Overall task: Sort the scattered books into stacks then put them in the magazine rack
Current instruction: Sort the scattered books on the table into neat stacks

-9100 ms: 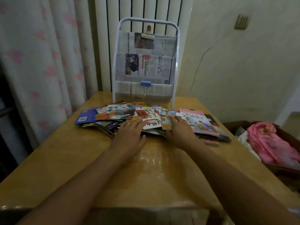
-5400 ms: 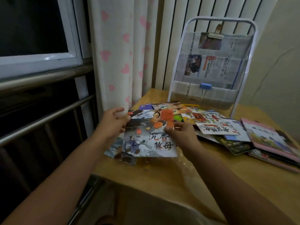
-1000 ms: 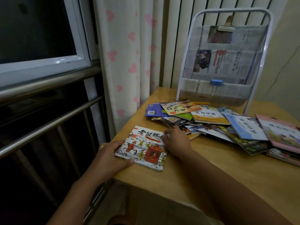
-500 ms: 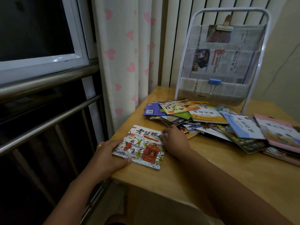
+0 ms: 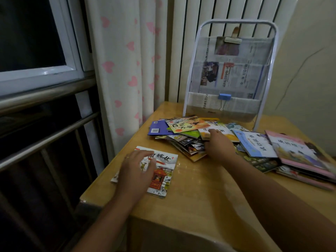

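A small stack of picture books (image 5: 163,171) lies near the table's front left corner, a white cover with a red sedan chair on top. My left hand (image 5: 138,170) rests flat on that cover with its fingers spread. Behind it, several books lie scattered in a heap (image 5: 189,137) across the middle of the table. My right hand (image 5: 218,144) reaches into this heap, fingers on a yellow-and-white book (image 5: 227,133). Its grip is hidden from me. The white-framed magazine rack (image 5: 267,77) stands at the table's back, lined with newspaper.
The wooden table (image 5: 200,197) ends close on the left, beside a heart-print curtain (image 5: 127,70) and a window with metal rails (image 5: 45,135). A blue book (image 5: 254,144) and a pink book (image 5: 298,153) lie at the right. A blue binder clip (image 5: 224,96) hangs on the rack.
My right hand left the small stack and moved back and right into the scattered heap. My left hand slid from the stack's left edge onto its top cover.
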